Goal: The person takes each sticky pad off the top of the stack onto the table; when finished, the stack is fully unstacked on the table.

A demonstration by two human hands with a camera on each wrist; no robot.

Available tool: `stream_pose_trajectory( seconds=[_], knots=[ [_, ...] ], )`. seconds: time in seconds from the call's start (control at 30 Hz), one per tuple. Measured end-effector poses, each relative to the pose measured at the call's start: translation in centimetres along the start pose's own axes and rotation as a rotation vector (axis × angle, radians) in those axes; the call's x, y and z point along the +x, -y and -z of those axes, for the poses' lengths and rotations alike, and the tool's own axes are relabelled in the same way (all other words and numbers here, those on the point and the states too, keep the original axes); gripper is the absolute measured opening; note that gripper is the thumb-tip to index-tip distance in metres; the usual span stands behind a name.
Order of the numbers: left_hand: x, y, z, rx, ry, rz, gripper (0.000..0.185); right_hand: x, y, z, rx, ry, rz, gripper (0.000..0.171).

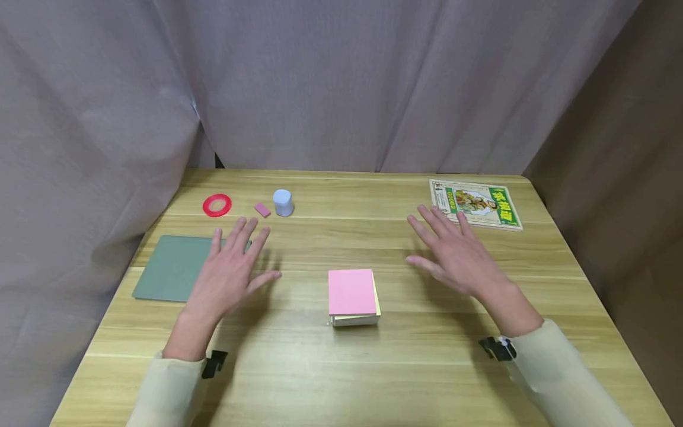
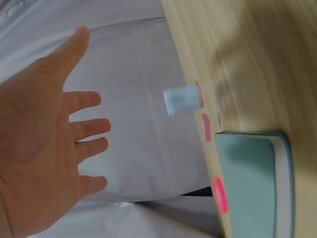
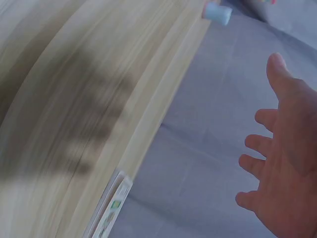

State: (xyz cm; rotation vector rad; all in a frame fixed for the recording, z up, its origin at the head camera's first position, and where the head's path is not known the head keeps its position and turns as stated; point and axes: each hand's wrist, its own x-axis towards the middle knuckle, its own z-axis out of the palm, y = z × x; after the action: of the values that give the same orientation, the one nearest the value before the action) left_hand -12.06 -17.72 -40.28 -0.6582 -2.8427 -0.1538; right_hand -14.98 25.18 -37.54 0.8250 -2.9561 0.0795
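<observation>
My left hand [image 1: 226, 273] hovers palm down with spread fingers, partly covering a grey-green notebook [image 1: 173, 267] in the head view. Nothing is held in it. On the other side my right hand [image 1: 459, 258] also hovers with fingers spread and holds nothing; its fingertips overlap the near edge of a printed booklet [image 1: 475, 204]. Between the hands lies a stack of sticky notes [image 1: 352, 292], pink on top with yellow and pale sheets below. The left wrist view shows the notebook's thick page block [image 2: 282, 188] from the side.
Toward the back left sit a red ring [image 1: 217, 205], perhaps a tape roll, a small pink block [image 1: 262, 209] and a small light-blue container [image 1: 283, 202]. Grey curtains [image 1: 320, 83] hang behind and beside the wooden table [image 1: 299, 379].
</observation>
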Motion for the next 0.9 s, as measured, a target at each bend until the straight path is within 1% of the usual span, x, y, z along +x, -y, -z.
stream_pose_trajectory(
  seconds=[0.07, 0.13, 0.17, 0.23, 0.33, 0.4, 0.43, 0.47, 0.53, 0.63, 0.7, 0.77, 0.83, 0.9],
  knots=[
    [0.0, -0.3, -0.2, -0.059, 0.020, -0.002, 0.086, 0.1, 0.8, 0.3, 0.053, 0.003, 0.023, 0.078],
    [-0.1, -1.0, -0.6, -0.179, 0.034, -0.011, 0.086, 0.1, 2.2, 0.6, 0.127, 0.010, 0.064, 0.077],
    [-0.1, -1.5, -1.0, -0.261, 0.044, -0.018, 0.086, 0.1, 2.9, 0.7, 0.170, 0.021, 0.090, 0.076],
    [-0.3, -2.7, -1.9, -0.462, 0.081, -0.036, 0.088, 0.1, 4.7, 0.8, 0.254, 0.043, 0.150, 0.076],
    [-0.3, -5.0, -3.4, -0.779, 0.168, -0.048, 0.099, 0.0, 7.2, 0.6, 0.362, 0.094, 0.225, 0.079],
    [-0.2, -6.4, -4.4, -0.943, 0.215, -0.057, 0.108, 0.1, 8.4, 0.2, 0.405, 0.113, 0.274, 0.082],
    [0.0, -7.0, -4.7, -1.001, 0.226, -0.062, 0.112, 0.1, 8.9, 0.0, 0.419, 0.121, 0.297, 0.083],
    [0.1, -7.6, -5.0, -1.036, 0.231, -0.065, 0.114, 0.2, 9.3, -0.2, 0.430, 0.126, 0.317, 0.083],
    [0.4, -8.5, -5.5, -1.070, 0.228, -0.067, 0.114, 0.4, 9.8, -0.6, 0.437, 0.132, 0.352, 0.083],
    [0.8, -9.5, -5.9, -1.096, 0.215, -0.050, 0.107, 0.6, 10.2, -1.1, 0.435, 0.128, 0.361, 0.079],
    [1.0, -10.0, -6.1, -1.134, 0.195, -0.035, 0.100, 0.8, 10.2, -1.2, 0.434, 0.121, 0.353, 0.075],
    [1.1, -10.3, -6.3, -1.198, 0.169, -0.035, 0.093, 0.9, 10.3, -1.2, 0.439, 0.110, 0.346, 0.071],
    [1.2, -10.4, -6.4, -1.248, 0.148, -0.043, 0.087, 0.9, 10.3, -1.2, 0.435, 0.101, 0.344, 0.069],
    [1.3, -10.6, -6.5, -1.278, 0.136, -0.055, 0.082, 1.0, 10.2, -1.1, 0.434, 0.096, 0.343, 0.067]
  ],
)
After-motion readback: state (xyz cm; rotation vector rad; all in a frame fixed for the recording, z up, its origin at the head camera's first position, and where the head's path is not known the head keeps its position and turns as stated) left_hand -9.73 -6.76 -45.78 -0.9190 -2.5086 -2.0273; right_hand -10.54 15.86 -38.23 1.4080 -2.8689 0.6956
